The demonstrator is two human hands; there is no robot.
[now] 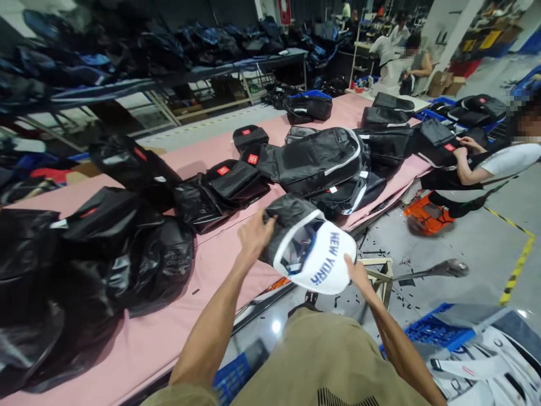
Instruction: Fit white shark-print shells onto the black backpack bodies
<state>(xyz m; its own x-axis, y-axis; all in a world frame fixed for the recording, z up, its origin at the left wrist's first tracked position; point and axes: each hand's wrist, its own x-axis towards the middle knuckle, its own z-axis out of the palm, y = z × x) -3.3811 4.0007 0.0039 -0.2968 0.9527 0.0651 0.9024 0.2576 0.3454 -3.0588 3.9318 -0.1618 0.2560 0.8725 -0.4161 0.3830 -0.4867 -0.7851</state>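
Note:
I hold a black and white bag (310, 245) with "NEW YORK" printed in blue on its white panel, above the near edge of a long pink table (169, 332). My left hand (253, 234) grips the black upper part of the bag, fingers closed on the fabric. My right hand (358, 273) holds the white panel from below at its right rim. The bag is turned partly inside out, and its inner side is hard to read.
Several black bags (321, 158) with red labels lie along the table, with black plastic-wrapped bundles (84, 265) at the left. A seated person (486, 163) works at the far right end. Blue crates (435, 330), a wooden stool (380, 276) and white bag pieces (486, 366) sit by my legs.

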